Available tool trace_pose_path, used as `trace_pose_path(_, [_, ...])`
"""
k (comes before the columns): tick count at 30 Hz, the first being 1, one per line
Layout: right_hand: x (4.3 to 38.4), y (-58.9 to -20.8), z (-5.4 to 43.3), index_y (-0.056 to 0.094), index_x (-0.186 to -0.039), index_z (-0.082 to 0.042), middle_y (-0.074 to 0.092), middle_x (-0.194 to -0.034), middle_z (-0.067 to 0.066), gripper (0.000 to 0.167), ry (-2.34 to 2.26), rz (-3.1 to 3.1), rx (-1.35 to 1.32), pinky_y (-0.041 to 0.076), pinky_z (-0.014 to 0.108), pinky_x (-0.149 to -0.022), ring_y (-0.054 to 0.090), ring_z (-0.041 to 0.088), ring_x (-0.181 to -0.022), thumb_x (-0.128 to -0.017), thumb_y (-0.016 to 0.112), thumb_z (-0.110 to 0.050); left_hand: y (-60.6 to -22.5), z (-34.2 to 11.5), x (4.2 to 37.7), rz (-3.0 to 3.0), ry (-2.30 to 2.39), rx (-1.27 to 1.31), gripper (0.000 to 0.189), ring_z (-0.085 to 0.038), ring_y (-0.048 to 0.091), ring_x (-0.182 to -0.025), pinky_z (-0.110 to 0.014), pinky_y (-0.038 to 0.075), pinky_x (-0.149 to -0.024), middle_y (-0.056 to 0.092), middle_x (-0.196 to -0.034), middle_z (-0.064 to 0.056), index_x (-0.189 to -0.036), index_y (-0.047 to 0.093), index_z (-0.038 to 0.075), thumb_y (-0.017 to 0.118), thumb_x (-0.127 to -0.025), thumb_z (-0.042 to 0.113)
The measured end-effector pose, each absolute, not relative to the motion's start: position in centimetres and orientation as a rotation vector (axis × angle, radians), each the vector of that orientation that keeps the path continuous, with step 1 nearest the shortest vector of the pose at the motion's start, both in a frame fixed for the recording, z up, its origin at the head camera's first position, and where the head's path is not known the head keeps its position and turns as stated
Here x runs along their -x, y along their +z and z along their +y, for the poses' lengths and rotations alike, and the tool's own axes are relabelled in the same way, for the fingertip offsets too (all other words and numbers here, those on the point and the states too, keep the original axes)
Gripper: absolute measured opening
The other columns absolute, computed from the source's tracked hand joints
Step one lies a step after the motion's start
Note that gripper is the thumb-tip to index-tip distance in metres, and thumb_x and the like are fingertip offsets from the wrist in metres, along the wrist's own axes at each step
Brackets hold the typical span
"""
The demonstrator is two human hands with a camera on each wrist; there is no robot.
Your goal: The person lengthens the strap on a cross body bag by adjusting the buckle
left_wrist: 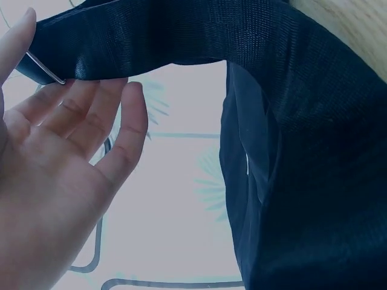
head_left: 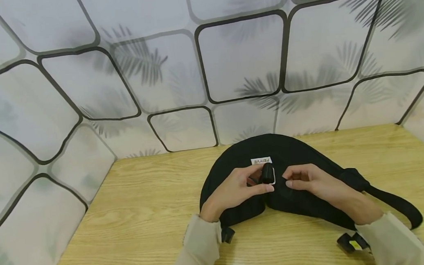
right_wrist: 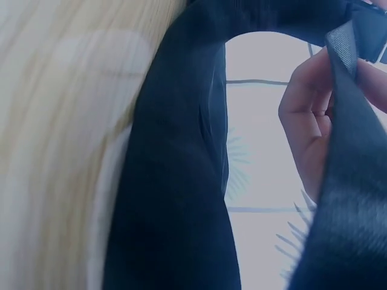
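A black crescent-shaped bag (head_left: 232, 160) with a white label (head_left: 261, 160) lies before me, lettering upside down. Over its middle, my left hand (head_left: 234, 186) holds a short black strap loop (head_left: 267, 173) with a silver metal ring (head_left: 273, 176). In the left wrist view, that ring (left_wrist: 45, 67) sits between thumb and fingers. Just to the right, my right hand (head_left: 307, 179) has thumb and forefinger brought together. The right wrist view shows those fingers (right_wrist: 305, 90) pinching the folded end of a long black strap (right_wrist: 347, 151). The two hands are a short gap apart.
A strap loop (head_left: 397, 201) arches from the bag's right end onto the wooden table (head_left: 139, 203). Small black devices (head_left: 227, 235) sit at both cuffs. A pale curtain (head_left: 244, 60) with dark outlines and leaf prints stands behind the table and along its left side.
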State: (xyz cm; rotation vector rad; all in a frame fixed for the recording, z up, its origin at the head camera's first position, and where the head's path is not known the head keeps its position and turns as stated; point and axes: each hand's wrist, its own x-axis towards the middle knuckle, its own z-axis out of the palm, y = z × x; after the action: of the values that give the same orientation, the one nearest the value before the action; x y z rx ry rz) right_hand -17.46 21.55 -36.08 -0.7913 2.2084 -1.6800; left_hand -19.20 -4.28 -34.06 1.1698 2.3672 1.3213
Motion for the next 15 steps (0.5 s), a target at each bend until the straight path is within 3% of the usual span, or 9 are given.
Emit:
trace_pose_path(6, [17.4,-36.2,21.4,0.064,-0.103,0.001,0.058,-0.09,-0.002,0.009,-1.748,2.161,0.8,0.043,0.03,-0.071,0.052,0.017,-0.078,-0.103,0.055,-0.002,-34.1,-3.9,19.1,2.337,1.322,-1.173,0.027,-0.003,0.061,-0.089,-0.022,0.051,-0.084,0.068,-0.096,-0.002,-0.123,0.063,0.004,0.069,-0.099,0.016])
trace_pose_path(11, [17.2,-36.1,21.2,0.068,-0.103,-0.009,0.062,-0.094,-0.002,0.015,-1.811,2.1,0.833,0.044,0.029,-0.074,0.055,0.016,-0.081,-0.104,0.054,-0.002,-34.7,-3.2,18.9,2.293,1.319,-1.165,0.022,-0.001,0.061,-0.086,-0.02,0.052,-0.08,0.066,-0.092,0.004,-0.116,0.064,0.006,0.072,-0.097,0.016])
trace_pose_path(15, [17.1,-35.8,21.0,0.067,-0.104,-0.005,0.062,-0.093,-0.001,0.012,-1.789,2.098,0.802,0.044,0.028,-0.076,0.056,0.016,-0.082,-0.104,0.055,-0.003,-34.9,-3.0,18.8,2.282,1.315,-1.177,0.023,0.0,0.061,-0.086,-0.02,0.052,-0.079,0.066,-0.091,0.005,-0.116,0.064,0.006,0.072,-0.097,0.017])
